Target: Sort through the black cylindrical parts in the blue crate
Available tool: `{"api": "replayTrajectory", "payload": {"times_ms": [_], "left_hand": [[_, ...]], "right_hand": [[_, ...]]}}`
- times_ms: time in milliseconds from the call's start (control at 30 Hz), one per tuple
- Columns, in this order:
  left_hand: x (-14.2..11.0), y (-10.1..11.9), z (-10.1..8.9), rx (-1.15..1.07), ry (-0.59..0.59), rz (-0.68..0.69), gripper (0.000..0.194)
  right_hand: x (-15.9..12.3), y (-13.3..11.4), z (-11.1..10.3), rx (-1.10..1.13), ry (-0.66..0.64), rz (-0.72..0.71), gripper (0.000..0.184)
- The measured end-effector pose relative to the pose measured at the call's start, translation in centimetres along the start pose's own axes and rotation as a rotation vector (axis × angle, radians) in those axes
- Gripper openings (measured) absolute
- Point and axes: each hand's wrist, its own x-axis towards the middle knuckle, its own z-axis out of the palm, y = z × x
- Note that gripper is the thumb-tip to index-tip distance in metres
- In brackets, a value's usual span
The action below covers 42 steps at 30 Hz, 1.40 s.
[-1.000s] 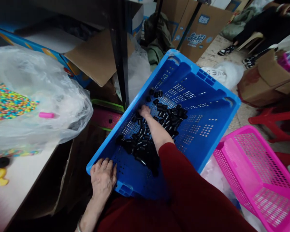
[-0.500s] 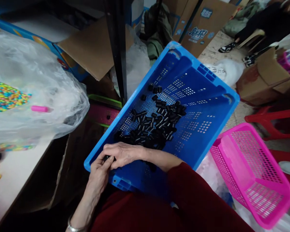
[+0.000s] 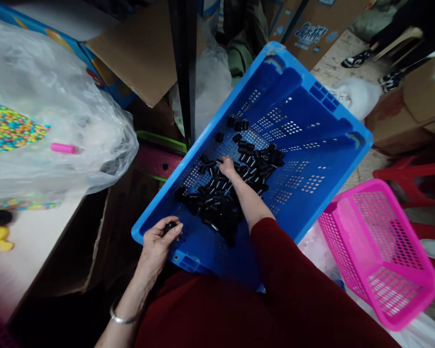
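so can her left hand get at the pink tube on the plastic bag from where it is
Probably not without letting go. The left hand is curled over the near corner of the blue crate, holding small black pieces. The pink tube lies up on the clear bag, across a dark gap, though nothing blocks the way.

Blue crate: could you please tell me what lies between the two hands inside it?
Head view: between left hand and right hand lies a heap of small black cylinders on the blue crate floor.
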Motion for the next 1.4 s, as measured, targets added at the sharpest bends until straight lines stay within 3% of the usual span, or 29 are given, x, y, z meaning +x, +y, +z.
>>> {"api": "replayTrajectory", "payload": {"times_ms": [233, 500, 600, 667, 800, 900, 1000, 1100, 1233, 1333, 1400], "left_hand": [[0.0, 0.1, -0.1, -0.008, -0.028, -0.019, 0.046], [0.1, -0.3, -0.4, -0.01, -0.048, -0.01, 0.044], [0.1, -0.2, -0.3, -0.016, -0.041, -0.014, 0.044], [0.1, -0.1, -0.2, -0.025, -0.032, -0.017, 0.045], [0.0, 0.1, 0.1, -0.034, -0.018, -0.003, 0.045], [-0.1, 0.2, 0.1, -0.026, -0.02, 0.004, 0.043], [-0.1, 0.3, 0.2, -0.029, -0.028, -0.001, 0.042], [-0.1, 0.3, 0.2, -0.034, -0.028, -0.006, 0.042], [0.0, 0.0, -0.1, -0.013, -0.037, -0.008, 0.043], [0.1, -0.4, -0.4, 0.01, -0.044, -0.01, 0.044], [0.2, -0.5, -0.5, 0.015, -0.048, -0.009, 0.045]], "right_hand": [[0.5, 0.6, 0.7, 0.351, 0.069, 0.156, 0.005], [-1.4, 1.1, 0.3, 0.637, -0.05, 0.269, 0.021], [-1.1, 0.6, -0.4, 0.692, -0.047, 0.272, 0.022], [-0.6, 0.1, -1.0, 0.704, -0.069, 0.195, 0.015], [-0.3, -0.2, -2.1, 0.318, 0.035, 0.028, 0.003], [-1.0, 1.2, -2.2, 0.083, 0.122, 0.019, 0.006], [-2.1, 2.6, -1.9, -0.022, 0.151, 0.004, 0.008], [-3.1, 3.1, -1.0, -0.299, 0.146, -0.071, 0.018], [-4.1, 2.2, 0.6, -0.748, 0.054, -0.196, 0.029], [-3.8, 0.6, 1.3, -0.819, -0.017, -0.289, 0.028], [-2.6, -1.0, 1.2, -0.803, 0.027, -0.325, 0.029]]}}
